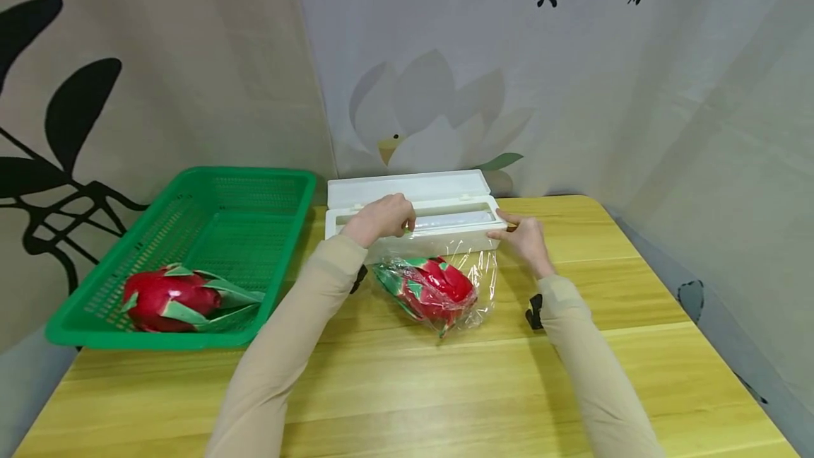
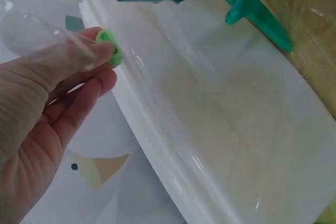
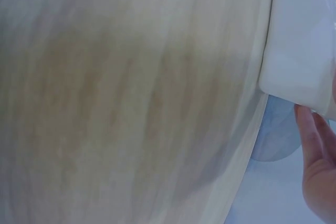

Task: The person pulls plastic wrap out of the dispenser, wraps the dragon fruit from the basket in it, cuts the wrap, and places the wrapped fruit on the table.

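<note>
a wood-grain table (image 1: 413, 387) carries a green basket (image 1: 146, 340), an open white box (image 1: 445, 235) and a red fruit (image 1: 445, 281), apparently film-wrapped

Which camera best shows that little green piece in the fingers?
The left wrist view: the green piece shows large there, pinched by the left hand. The head view shows only a speck of it; the right wrist view, none.

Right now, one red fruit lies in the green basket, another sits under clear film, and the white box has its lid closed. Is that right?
Not quite: the lid of the white box is open, swung back behind it, as the head view shows. The rest stands: one red fruit lies in the green basket and another red fruit sits under clear film.
</note>
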{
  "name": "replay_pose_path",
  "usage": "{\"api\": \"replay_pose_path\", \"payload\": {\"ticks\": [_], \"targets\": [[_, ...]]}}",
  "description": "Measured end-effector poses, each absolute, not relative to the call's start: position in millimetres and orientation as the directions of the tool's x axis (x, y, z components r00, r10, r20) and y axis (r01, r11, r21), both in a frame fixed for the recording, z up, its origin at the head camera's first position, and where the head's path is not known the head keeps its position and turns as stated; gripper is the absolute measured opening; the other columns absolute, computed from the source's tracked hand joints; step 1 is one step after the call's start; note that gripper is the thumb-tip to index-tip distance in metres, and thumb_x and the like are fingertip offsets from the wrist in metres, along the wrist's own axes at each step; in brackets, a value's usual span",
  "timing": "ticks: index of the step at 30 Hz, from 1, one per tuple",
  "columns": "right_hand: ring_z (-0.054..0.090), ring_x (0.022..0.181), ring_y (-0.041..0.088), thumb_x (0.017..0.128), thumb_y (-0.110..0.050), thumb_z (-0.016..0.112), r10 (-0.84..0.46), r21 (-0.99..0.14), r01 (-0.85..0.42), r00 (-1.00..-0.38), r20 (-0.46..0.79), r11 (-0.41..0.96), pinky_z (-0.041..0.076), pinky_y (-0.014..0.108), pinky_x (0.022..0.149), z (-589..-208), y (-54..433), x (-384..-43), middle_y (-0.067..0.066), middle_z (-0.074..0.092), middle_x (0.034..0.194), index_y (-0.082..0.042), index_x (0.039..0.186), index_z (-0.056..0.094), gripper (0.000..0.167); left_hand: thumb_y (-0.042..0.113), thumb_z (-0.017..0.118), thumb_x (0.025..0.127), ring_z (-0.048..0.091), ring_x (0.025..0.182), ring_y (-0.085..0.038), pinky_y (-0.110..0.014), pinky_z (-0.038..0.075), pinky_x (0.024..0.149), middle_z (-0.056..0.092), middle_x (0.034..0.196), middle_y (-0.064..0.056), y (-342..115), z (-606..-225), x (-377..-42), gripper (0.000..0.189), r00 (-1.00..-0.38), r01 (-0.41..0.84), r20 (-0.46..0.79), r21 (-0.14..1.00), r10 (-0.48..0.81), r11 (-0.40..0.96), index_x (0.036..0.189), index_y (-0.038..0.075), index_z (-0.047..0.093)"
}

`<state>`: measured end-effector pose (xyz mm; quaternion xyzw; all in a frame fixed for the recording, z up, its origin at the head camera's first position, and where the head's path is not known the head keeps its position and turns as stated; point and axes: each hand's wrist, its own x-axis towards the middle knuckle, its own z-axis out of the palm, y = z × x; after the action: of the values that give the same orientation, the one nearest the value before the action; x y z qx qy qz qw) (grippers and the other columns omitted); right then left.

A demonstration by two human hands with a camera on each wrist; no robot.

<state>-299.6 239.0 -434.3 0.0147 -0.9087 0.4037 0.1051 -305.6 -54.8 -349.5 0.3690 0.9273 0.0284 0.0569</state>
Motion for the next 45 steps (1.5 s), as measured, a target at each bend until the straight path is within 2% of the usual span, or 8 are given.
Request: {"api": "replay_pose_path", "payload": {"ticks": [5, 13, 20, 25, 32, 35, 40, 45], "targets": [[0.068, 0.075, 0.025, 0.074, -0.025, 0.08, 0.057, -0.737, -0.113, -0.978, 0.202, 0.667, 0.043, 0.015, 0.046, -434.7, 233.7, -299.1, 0.023, 0.062, 0.119, -0.006, 0.123, 0.061, 0.056, -0.004, 0.067, 0.081, 0.065, 0.084, -0.018, -0.027, 0.055, 0.074, 0.071, 0.094, -0.005, -57.7, -348.1, -302.3, 0.019, -0.755, 0.639, -0.09, 0.118, 0.649, 0.76, 0.093, 0.009, 0.075], [0.06, 0.074, 0.016, 0.075, -0.024, 0.08, 0.038, -0.731, -0.124, -0.979, 0.201, 0.671, 0.043, 0.013, 0.051, -434.5, 234.5, -301.9, 0.021, 0.061, 0.123, -0.005, 0.124, 0.06, 0.056, -0.013, 0.06, 0.071, 0.036, 0.061, -0.013, -0.025, 0.029, 0.052, 0.051, 0.063, -0.001, -83.1, -336.7, -294.2, 0.03, -0.862, 0.483, -0.189, -0.028, 0.47, 0.875, 0.056, 0.011, 0.057], [0.049, 0.06, 0.01, 0.073, -0.029, 0.081, 0.052, -0.704, -0.116, -0.976, 0.212, 0.7, 0.035, 0.017, 0.045, -435.2, 240.9, -303.6, 0.021, 0.063, 0.119, -0.009, 0.123, 0.062, 0.057, -0.001, 0.06, 0.087, 0.057, 0.071, -0.017, -0.027, 0.048, 0.053, 0.069, 0.098, -0.017, -102.4, -333.3, -285.5, 0.013, -0.934, 0.339, -0.179, -0.158, 0.311, 0.927, 0.093, -0.001, 0.071], [0.05, 0.058, 0.008, 0.072, -0.029, 0.081, 0.051, -0.705, -0.124, -0.973, 0.223, 0.698, 0.036, 0.017, 0.045, -435.7, 240.0, -304.2, 0.022, 0.063, 0.116, -0.009, 0.123, 0.062, 0.057, 0.004, 0.054, 0.093, 0.057, 0.073, -0.017, -0.029, 0.049, 0.054, 0.069, 0.101, -0.016, -106.0, -333.2, -281.3, 0.018, -0.957, 0.244, -0.196, -0.141, 0.214, 0.96, 0.102, 0.0, 0.069], [0.064, 0.076, 0.017, 0.075, -0.023, 0.08, 0.056, -0.718, -0.105, -0.979, 0.197, 0.688, 0.044, 0.013, 0.05, -430.9, 236.4, -300.2, 0.023, 0.06, 0.121, -0.006, 0.125, 0.06, 0.056, 0.027, 0.088, 0.066, 0.066, 0.095, -0.029, -0.041, 0.057, 0.075, 0.067, 0.109, -0.012, -101.6, -338.7, -275.6, 0.048, -0.953, 0.268, -0.187, -0.156, 0.238, 0.951, 0.104, 0.005, 0.069], [0.069, 0.089, 0.027, 0.076, -0.022, 0.078, 0.048, -0.733, -0.09, -0.985, 0.164, 0.674, 0.048, 0.013, 0.053, -428.7, 234.8, -298.4, 0.024, 0.056, 0.127, -0.005, 0.127, 0.057, 0.057, 0.027, 0.087, 0.067, 0.067, 0.088, -0.029, -0.04, 0.058, 0.069, 0.069, 0.101, -0.011, -100.9, -348.4, -274.9, 0.042, -0.947, 0.316, -0.11, -0.145, 0.302, 0.938, 0.099, 0.006, 0.071], [0.067, 0.099, 0.034, 0.081, -0.02, 0.075, 0.021, -0.732, -0.075, -0.992, 0.121, 0.677, 0.05, 0.015, 0.057, -424.2, 230.9, -294.7, 0.025, 0.05, 0.135, -0.006, 0.133, 0.052, 0.059, 0.003, 0.075, 0.074, 0.06, 0.065, -0.02, -0.033, 0.047, 0.048, 0.067, 0.078, -0.008, -99.7, -357.1, -272.9, 0.007, -0.937, 0.339, 0.023, -0.175, 0.348, 0.924, 0.077, 0.006, 0.07], [0.057, 0.117, 0.039, 0.084, -0.013, 0.072, 0.007, -0.71, -0.126, -0.983, 0.182, 0.693, 0.054, 0.038, 0.086, -417.0, 226.3, -286.8, 0.024, 0.048, 0.14, -0.006, 0.132, 0.055, 0.052, -0.005, 0.057, 0.082, 0.061, 0.061, -0.021, -0.035, 0.05, 0.047, 0.065, 0.069, -0.01, -98.0, -357.9, -267.3, 0.024, -0.919, 0.364, 0.093, -0.173, 0.383, 0.915, 0.062, 0.007, 0.061]]}}
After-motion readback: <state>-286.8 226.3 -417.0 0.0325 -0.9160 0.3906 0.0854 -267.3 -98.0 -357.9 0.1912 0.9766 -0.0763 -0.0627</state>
